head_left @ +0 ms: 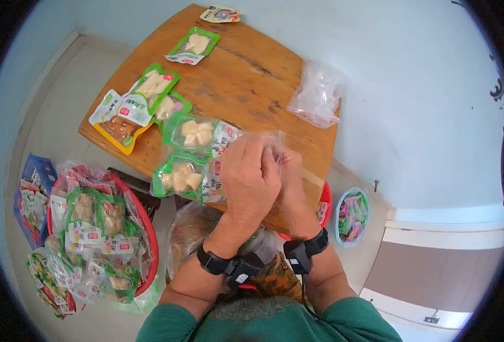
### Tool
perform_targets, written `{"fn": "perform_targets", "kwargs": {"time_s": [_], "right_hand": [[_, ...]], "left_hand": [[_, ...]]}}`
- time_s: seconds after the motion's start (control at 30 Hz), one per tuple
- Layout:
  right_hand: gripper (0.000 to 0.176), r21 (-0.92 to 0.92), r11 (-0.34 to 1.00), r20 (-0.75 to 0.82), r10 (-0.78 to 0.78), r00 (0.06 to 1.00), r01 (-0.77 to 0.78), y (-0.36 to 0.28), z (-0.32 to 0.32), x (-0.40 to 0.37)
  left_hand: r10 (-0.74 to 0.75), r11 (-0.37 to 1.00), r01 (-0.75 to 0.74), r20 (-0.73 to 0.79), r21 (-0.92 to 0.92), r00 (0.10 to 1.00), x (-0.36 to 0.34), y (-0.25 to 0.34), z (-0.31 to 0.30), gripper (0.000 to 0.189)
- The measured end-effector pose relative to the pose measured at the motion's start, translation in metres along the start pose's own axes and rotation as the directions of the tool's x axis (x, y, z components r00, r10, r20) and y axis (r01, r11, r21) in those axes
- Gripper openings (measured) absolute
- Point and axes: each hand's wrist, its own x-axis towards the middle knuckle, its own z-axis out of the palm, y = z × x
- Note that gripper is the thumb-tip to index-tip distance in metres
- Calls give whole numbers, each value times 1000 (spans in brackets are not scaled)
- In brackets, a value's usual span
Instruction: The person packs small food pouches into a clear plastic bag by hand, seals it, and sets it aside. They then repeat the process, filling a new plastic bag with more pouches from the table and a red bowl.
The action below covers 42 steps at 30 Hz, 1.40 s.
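Observation:
A clear plastic zip bag [278, 137] lies at the table's near edge with two green-edged food packs inside. The upper pack [198, 134] and the lower pack [181, 175] each show pale round pieces through a window. My left hand [247, 176] is closed, its thumb and fingers pinching the bag at its right end. Close against it, my right hand [293, 185] also grips that end, slightly blurred and partly hidden behind the left. Part of the packs' printed white ends is covered by my left hand.
Several sealed packs [152, 85] lie on the wooden table [246, 85], and an orange-edged pack [121, 122] rests at its left. Clear bags [318, 94] sit at the right edge. On the floor stand a red basket [147, 222], a blue basket [21, 214] and a light-blue basket [338, 219].

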Motion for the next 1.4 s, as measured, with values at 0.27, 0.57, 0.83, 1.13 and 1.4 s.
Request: {"fn": "perform_targets", "kwargs": {"time_s": [0.27, 0.57, 0.83, 1.13, 1.4], "right_hand": [[34, -826, 357, 19, -756, 655, 436, -19, -39, 36], [24, -537, 750, 93, -402, 911, 386, -25, -44, 47], [21, -413, 844, -118, -422, 899, 342, -16, -38, 19], [14, -79, 986, -40, -148, 988, 144, -57, -63, -21], [22, -64, 909, 256, -385, 887, 413, -120, -101, -85]], "left_hand": [[43, 998, -42, 32, -54, 999, -3, 18, -18, 25], [132, 874, -311, 432, 374, 892, -67, 28, -76, 55], [247, 674, -486, 451, 557, 858, -85, 9, -38, 65], [426, 696, -570, 389, 436, 817, -63, 29, -79, 32], [0, 1000, 5, 346, -12, 938, -22, 99, -114, 36]]}}
